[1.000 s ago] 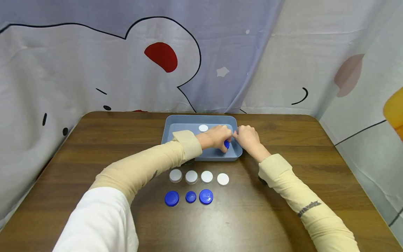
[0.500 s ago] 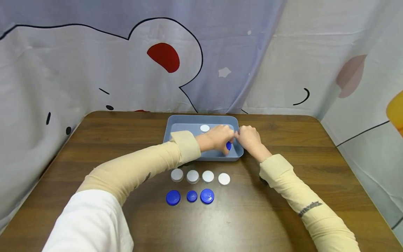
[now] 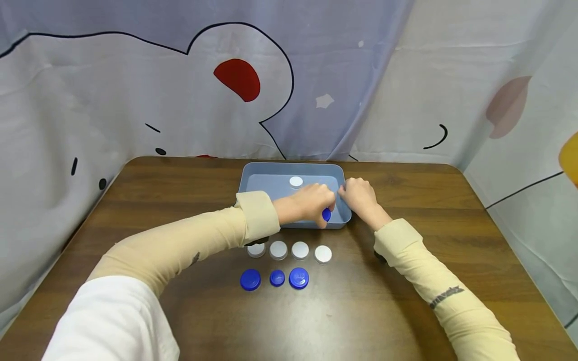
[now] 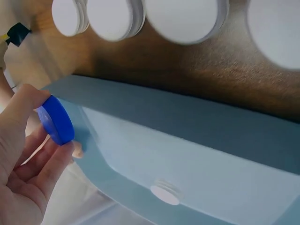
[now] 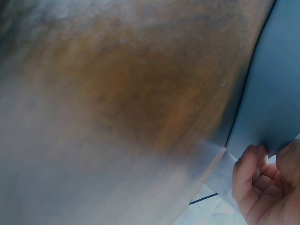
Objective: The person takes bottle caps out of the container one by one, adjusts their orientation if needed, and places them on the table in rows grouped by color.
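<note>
My left hand (image 3: pixel 310 203) pinches a blue bottle cap (image 4: pixel 57 119) between thumb and fingers, tilted on its edge. It hangs over the near right part of a blue-grey tray (image 3: pixel 270 185). At the tray's right side, my right hand (image 3: pixel 359 195) holds the rim between thumb and curled fingers, seen close up in the right wrist view. A white cap (image 3: pixel 296 181) lies inside the tray toward the back.
In front of the tray, several white caps (image 3: pixel 278 250) form a row on the wooden table (image 3: pixel 388 321). Nearer still, a row of three blue caps includes a smaller middle one (image 3: pixel 277 278). A printed curtain (image 3: pixel 180 100) hangs behind the table.
My left hand has drawn the blue bottle cap a little toward the tray's near edge. My right hand keeps its hold on the rim. The head view has shifted slightly.
</note>
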### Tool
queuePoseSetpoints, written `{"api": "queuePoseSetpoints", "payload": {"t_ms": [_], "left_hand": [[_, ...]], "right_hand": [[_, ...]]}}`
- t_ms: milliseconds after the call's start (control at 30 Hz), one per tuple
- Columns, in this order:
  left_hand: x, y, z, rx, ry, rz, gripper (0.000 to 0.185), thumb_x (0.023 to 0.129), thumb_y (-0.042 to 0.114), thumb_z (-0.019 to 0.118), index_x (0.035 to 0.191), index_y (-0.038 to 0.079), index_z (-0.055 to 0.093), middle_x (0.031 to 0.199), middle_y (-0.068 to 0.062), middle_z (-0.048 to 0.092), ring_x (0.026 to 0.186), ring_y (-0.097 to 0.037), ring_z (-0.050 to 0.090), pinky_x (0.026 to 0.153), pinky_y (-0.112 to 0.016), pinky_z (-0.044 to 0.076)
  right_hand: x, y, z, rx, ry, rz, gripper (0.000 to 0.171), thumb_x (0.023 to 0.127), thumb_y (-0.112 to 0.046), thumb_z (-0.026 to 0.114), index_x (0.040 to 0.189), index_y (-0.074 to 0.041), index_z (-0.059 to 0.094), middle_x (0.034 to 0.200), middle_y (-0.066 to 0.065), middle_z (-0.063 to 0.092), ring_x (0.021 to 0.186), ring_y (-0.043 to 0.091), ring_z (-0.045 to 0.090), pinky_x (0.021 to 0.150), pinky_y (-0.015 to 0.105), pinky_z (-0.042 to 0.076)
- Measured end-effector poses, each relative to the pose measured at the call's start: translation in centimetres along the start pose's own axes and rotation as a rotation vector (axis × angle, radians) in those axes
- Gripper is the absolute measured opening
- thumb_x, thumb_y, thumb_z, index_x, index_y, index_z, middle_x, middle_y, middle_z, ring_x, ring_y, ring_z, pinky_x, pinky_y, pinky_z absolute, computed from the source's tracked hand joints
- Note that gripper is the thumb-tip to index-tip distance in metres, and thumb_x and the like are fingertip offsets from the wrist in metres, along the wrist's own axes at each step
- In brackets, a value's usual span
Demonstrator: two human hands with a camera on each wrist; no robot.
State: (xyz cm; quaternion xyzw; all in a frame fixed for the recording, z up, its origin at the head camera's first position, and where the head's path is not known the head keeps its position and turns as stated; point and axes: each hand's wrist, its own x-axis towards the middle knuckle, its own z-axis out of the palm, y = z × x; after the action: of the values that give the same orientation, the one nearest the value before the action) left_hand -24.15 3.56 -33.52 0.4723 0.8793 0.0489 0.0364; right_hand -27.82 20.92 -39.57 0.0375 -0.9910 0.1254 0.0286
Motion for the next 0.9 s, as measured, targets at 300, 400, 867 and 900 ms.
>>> {"api": "queuePoseSetpoints", "payload": {"t_ms": [300, 400, 867, 900], "left_hand": [[-1.0, 1.1, -0.1, -0.024, 0.006, 0.042, 0.029, 0.069, 0.023, 0.082, 0.092, 0.009, 0.074, 0.089, -0.002, 0.073, 0.082, -0.021, 0.068, 0.072, -0.031, 0.055], [-1.4, 1.8, -0.1, -0.002, 0.007, 0.057, 0.029, 0.068, 0.025, 0.082, 0.092, 0.011, 0.073, 0.089, -0.002, 0.072, 0.083, -0.021, 0.068, 0.073, -0.031, 0.055], [-4.0, 5.3, 1.0, -0.002, -0.045, 0.138, 0.023, 0.068, 0.026, 0.082, 0.088, 0.017, 0.074, 0.085, 0.005, 0.070, 0.079, -0.012, 0.066, 0.067, -0.024, 0.052], [-4.2, 5.4, 1.1, -0.004, -0.047, 0.142, 0.024, 0.068, 0.027, 0.082, 0.089, 0.018, 0.074, 0.085, 0.005, 0.070, 0.080, -0.012, 0.066, 0.067, -0.024, 0.052]], "right_hand": [[-0.1, -0.1, -0.1, 0.002, -0.002, -0.004, 0.034, 0.091, -0.022, 0.052, 0.061, -0.006, 0.051, 0.069, 0.017, 0.061, 0.068, 0.035, 0.060, 0.062, 0.048, 0.050], [-0.1, 0.0, 0.0, 0.001, 0.002, -0.006, 0.034, 0.091, -0.022, 0.052, 0.061, -0.006, 0.051, 0.070, 0.018, 0.062, 0.068, 0.037, 0.061, 0.062, 0.048, 0.050], [-0.2, 0.0, 0.2, -0.007, 0.022, -0.012, 0.035, 0.090, -0.021, 0.051, 0.058, -0.006, 0.049, 0.071, 0.022, 0.064, 0.070, 0.041, 0.063, 0.063, 0.050, 0.050], [-0.2, 0.0, 0.3, -0.009, 0.021, -0.011, 0.035, 0.090, -0.021, 0.051, 0.058, -0.006, 0.050, 0.072, 0.022, 0.064, 0.070, 0.041, 0.063, 0.063, 0.050, 0.051]]}}
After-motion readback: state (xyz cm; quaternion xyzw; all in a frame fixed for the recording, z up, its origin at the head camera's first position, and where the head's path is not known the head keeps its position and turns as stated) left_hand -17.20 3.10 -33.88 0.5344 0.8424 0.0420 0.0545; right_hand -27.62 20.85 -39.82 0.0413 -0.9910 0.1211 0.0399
